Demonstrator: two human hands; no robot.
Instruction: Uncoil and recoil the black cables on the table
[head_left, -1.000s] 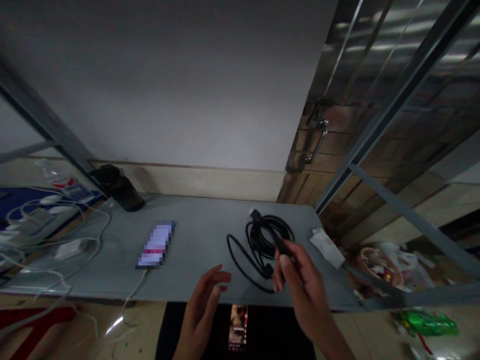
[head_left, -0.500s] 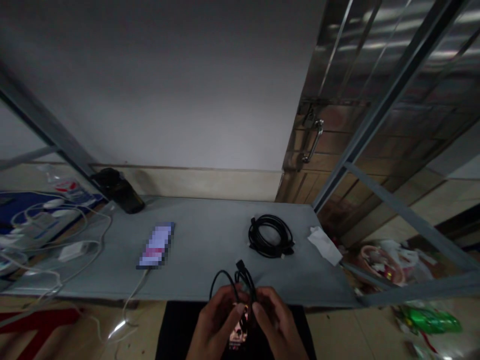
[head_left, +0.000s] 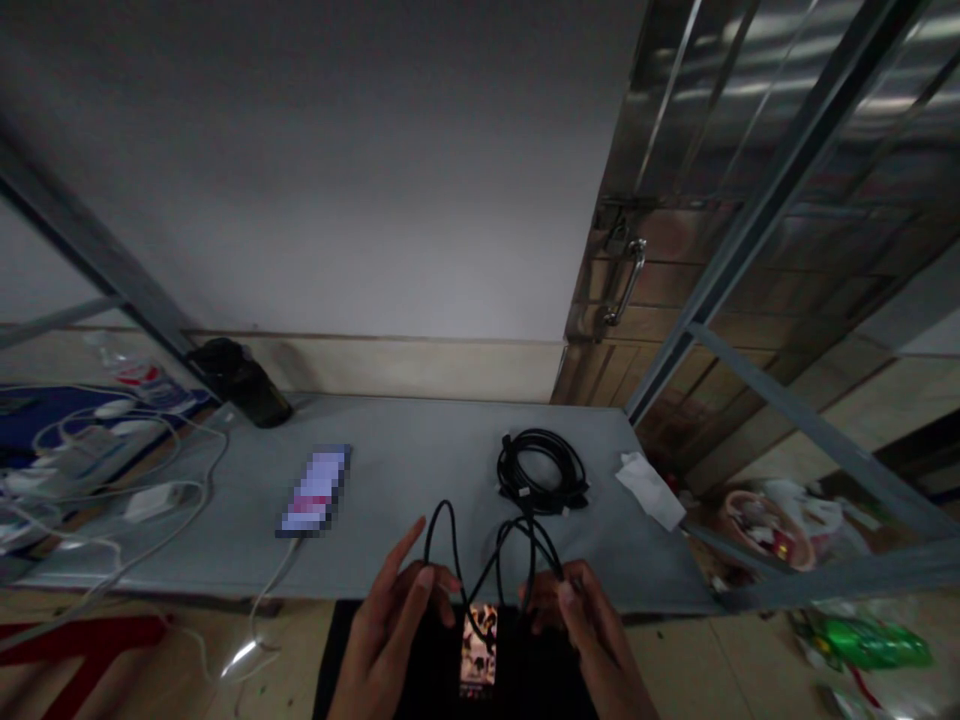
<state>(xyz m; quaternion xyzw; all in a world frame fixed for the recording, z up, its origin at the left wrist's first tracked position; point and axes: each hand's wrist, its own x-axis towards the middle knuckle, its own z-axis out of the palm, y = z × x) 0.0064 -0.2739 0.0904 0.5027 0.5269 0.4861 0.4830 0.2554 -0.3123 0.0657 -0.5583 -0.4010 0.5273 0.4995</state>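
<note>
A loose black cable [head_left: 454,550] stretches in loops between my two hands at the front edge of the grey board. My left hand [head_left: 397,620] pinches one stretch of it between thumb and fingers, its index finger pointing up and away. In my right hand [head_left: 581,615], several loops of the same cable are gripped, and a plug end shows above them. Just beyond, a coiled black cable [head_left: 577,478] lies on the board [head_left: 420,450], with the held loops overlapping its near edge in view.
A phone [head_left: 315,490] with a white charging cord lies left, near a dark bottle [head_left: 244,385]. White cables and a power strip [head_left: 94,455] crowd the far left. A white paper [head_left: 649,490] sits at the right, by the metal frame [head_left: 739,240].
My hands have moved apart, left hand leftward and right hand rightward. The cable bunched between them has spread into wider loops.
</note>
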